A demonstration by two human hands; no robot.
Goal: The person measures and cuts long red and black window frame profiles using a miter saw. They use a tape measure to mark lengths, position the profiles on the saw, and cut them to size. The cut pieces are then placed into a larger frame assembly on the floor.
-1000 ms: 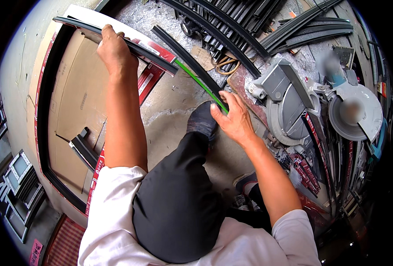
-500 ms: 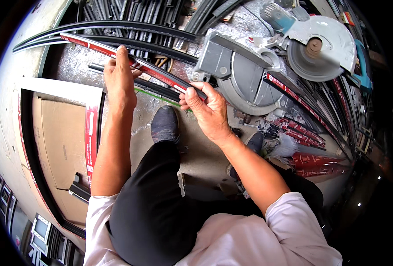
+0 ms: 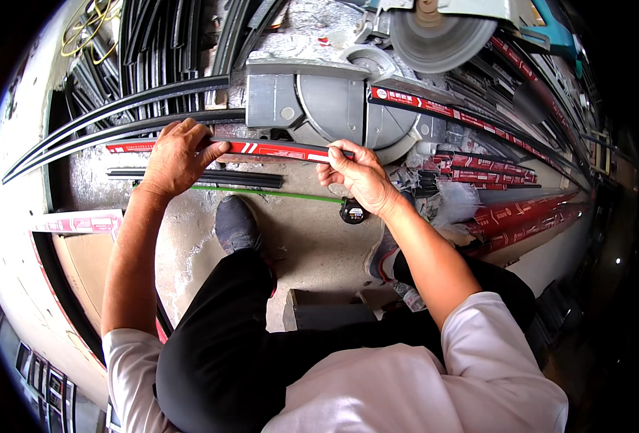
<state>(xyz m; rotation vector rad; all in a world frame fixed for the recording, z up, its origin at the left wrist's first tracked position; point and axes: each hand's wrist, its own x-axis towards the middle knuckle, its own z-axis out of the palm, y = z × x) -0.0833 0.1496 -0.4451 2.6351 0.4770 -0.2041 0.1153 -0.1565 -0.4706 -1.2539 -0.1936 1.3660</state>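
Note:
Between my hands is a short dark profile strip (image 3: 269,149) with red printed film along its face, lying nearly level. My left hand (image 3: 178,160) is closed over it left of the middle, thumb along the near edge. At its right end, my right hand (image 3: 359,177) pinches it between thumb and fingers. Below the strip, a black tape measure (image 3: 352,210) lies near my right hand, its green tape (image 3: 276,193) stretched out leftward. Several short dark profiles (image 3: 204,177) lie beside the tape. Just beyond the strip stands the grey base (image 3: 269,101) of a mitre saw.
The saw's round blade (image 3: 442,40) is raised above its base. Another red-filmed profile (image 3: 464,115) reaches from the base to the right. Long curved dark profiles (image 3: 117,108) extend leftward. A framed panel (image 3: 81,220) leans at left; red-wrapped bundles (image 3: 521,220) lie at right.
The strip has turned from sloping down rightward to nearly level. My left hand has tipped over onto it. The tape measure's body now shows, and the whole view has shifted.

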